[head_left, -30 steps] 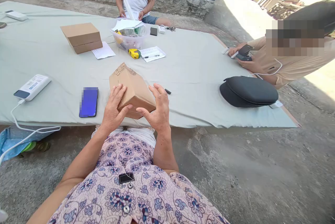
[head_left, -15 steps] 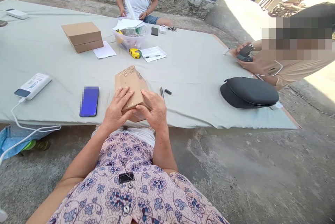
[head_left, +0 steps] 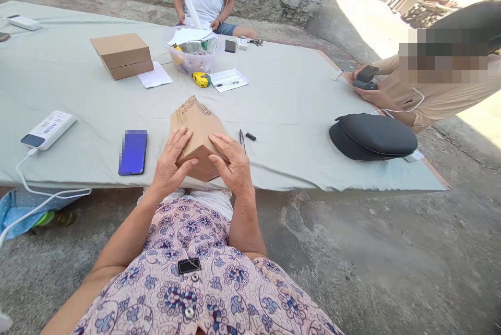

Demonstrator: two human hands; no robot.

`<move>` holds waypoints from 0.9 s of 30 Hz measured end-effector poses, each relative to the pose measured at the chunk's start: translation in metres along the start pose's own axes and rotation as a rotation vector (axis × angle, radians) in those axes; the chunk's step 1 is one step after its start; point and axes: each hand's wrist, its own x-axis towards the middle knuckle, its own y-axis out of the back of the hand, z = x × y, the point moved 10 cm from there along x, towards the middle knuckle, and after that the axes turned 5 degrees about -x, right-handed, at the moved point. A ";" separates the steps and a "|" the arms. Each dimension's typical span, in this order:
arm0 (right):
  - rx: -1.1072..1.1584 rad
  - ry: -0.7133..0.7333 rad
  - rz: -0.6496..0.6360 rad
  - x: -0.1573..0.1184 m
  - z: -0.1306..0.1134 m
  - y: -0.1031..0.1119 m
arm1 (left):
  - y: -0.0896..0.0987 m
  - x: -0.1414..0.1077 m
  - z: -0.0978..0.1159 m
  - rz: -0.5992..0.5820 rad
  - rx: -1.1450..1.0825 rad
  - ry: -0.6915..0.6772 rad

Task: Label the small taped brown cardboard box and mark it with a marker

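Observation:
Between my hands, at the near edge of the table, is a brown cardboard box (head_left: 201,126) with a dark line drawing at its far end. It is turned so that one of its edges faces up. My left hand (head_left: 172,160) grips its left side, fingers on top and thumb on the near face. On the other side my right hand (head_left: 231,160) holds it in the same way. Just right of the box lie a black marker (head_left: 242,140) and its separate cap (head_left: 251,136). A phone (head_left: 133,152) rests to the left of my left hand.
A white power bank (head_left: 50,130) with a cable lies left. Farther back are another cardboard box (head_left: 125,56), a plastic basket (head_left: 190,62), a tape measure (head_left: 201,80) and a written sheet (head_left: 235,76). A black case (head_left: 373,136) sits right. Two other people sit at the table.
Both my hands have rolled the box slightly, so an edge now points upward and more of its near end face shows. My right thumb has shifted a little to the right.

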 end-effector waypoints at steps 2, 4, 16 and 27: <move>-0.015 -0.022 0.011 -0.002 0.008 0.004 | 0.007 0.002 -0.004 0.031 -0.064 0.037; -0.022 -0.057 0.023 -0.004 0.018 0.007 | 0.015 0.003 -0.007 0.070 -0.113 0.066; 0.227 -0.171 0.121 -0.007 0.041 0.014 | 0.034 -0.001 -0.031 0.257 -0.331 0.232; 0.149 -0.174 -0.028 -0.006 0.033 -0.008 | 0.028 -0.005 -0.041 0.293 -0.400 0.288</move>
